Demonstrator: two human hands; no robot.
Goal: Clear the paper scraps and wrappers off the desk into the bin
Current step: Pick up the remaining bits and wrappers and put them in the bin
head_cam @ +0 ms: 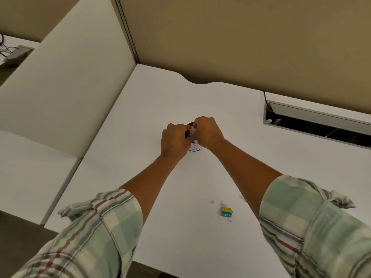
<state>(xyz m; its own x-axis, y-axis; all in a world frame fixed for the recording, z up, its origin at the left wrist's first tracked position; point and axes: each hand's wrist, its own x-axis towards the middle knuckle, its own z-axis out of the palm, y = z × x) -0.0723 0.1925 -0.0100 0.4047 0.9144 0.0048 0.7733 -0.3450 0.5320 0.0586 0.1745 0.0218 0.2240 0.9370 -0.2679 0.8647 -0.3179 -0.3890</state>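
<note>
Mid-desk, both hands, left hand and right hand, pinch crumpled wrapper above a small bin, probably to drop it.

A crumpled clear wrapper is held over the bin; white scraps lie at five o'clock.

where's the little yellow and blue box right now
In the head view the yellow and blue box sits on the white desk near its front edge, between the two forearms and closer to the right one, with small white paper scraps scattered around it.
</note>
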